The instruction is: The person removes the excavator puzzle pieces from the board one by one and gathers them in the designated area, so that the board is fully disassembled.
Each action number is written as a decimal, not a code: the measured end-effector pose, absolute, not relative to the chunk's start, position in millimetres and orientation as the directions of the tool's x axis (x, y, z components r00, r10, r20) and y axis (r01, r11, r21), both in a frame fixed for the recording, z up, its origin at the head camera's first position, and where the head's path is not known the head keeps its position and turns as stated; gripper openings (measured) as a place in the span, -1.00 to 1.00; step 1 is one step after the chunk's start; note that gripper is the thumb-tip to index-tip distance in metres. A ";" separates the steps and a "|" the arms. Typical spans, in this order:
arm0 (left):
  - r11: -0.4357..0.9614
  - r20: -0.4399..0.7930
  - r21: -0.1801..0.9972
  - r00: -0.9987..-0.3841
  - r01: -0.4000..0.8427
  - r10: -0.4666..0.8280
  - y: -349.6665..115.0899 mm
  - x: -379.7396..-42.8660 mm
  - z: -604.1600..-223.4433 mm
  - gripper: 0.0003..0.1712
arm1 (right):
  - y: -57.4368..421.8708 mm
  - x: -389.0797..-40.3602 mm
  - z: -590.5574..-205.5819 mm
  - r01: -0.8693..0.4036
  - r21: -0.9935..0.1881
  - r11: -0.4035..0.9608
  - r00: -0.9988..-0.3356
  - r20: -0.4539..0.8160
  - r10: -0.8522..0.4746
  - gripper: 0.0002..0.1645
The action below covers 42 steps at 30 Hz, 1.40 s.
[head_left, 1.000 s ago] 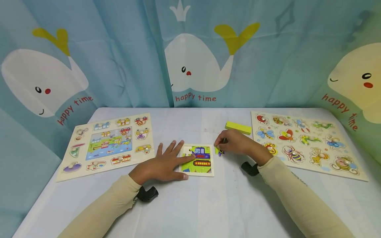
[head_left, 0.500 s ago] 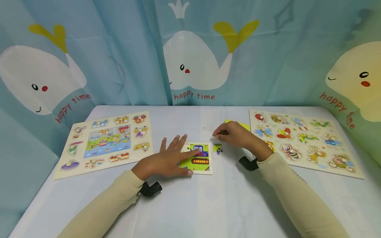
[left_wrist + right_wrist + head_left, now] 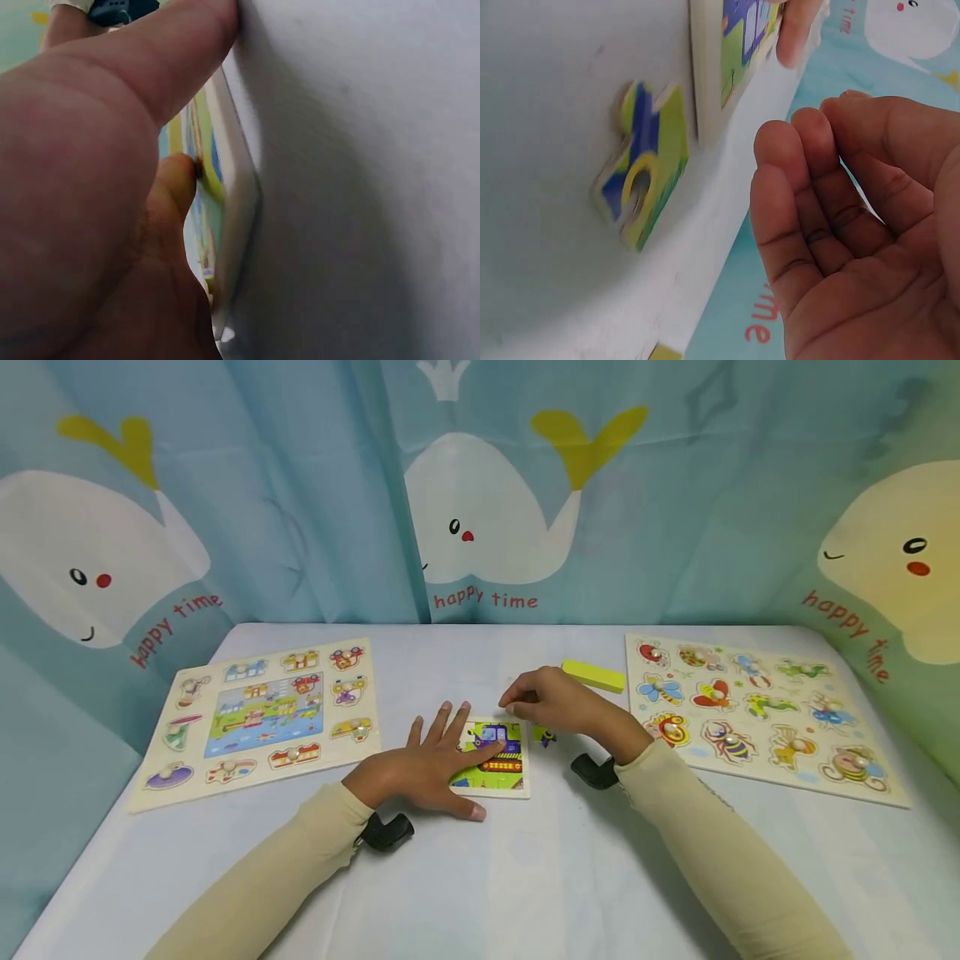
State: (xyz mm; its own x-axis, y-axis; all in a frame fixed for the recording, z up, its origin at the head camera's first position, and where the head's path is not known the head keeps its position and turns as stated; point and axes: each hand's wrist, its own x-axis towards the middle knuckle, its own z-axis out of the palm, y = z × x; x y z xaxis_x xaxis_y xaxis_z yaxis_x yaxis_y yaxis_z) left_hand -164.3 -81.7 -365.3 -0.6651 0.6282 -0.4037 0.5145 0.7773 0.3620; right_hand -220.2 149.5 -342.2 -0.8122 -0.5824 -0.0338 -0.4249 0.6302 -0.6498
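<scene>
A small square jigsaw puzzle [image 3: 512, 779] in a pale wooden frame shows a purple tracked vehicle on green. My left hand [image 3: 423, 772] lies across its left side with fingers spread, the index finger on the picture and the thumb on the table by the near edge. My right hand [image 3: 551, 700] is above the puzzle's upper right corner, fingers curled and thumb meeting the index fingertip. Nothing shows between them in the right wrist view. Below that hand, a loose green-and-blue jigsaw piece [image 3: 649, 154] lies on the table just right of the frame.
A yellow-green block [image 3: 594, 676] sits behind my right hand. To the left is a vehicle knob puzzle board [image 3: 262, 760]; an insect knob puzzle board [image 3: 765, 727] lies to the right. A whale-print curtain [image 3: 337, 527] hangs behind the table.
My right hand has moved left, away from the loose piece to above the puzzle's corner. The loose piece stays on the table. My left hand has shifted slightly right over the puzzle.
</scene>
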 end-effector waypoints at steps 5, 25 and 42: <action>0.785 -0.409 0.343 -0.670 0.516 0.620 -84.7 -166.2 -365.9 0.03 | 136.7 -220.4 -344.5 -0.449 -0.653 0.610 -0.784 -0.039 -0.619 -0.81; 0.780 -0.411 0.338 -0.663 0.527 0.626 -83.1 -166.4 -369.4 -0.01 | 118.9 -226.2 -359.0 -0.535 -0.618 0.576 -0.699 -0.057 -0.712 -0.83; 0.774 -0.402 0.356 -0.662 0.524 0.633 -83.7 -166.9 -369.9 -0.01 | 114.9 -225.7 -363.4 -0.557 -0.600 0.575 -0.689 -0.052 -0.723 -0.85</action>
State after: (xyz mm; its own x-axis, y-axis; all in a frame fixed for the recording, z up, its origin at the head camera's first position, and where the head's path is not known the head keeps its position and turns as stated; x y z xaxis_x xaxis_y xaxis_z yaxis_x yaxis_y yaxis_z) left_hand -166.9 -83.7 -369.9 -0.6615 0.6332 -0.4018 0.5241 0.7736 0.3562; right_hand -225.7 114.9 -363.4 -0.6891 -0.7228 -0.0523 -0.5572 0.5746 -0.5995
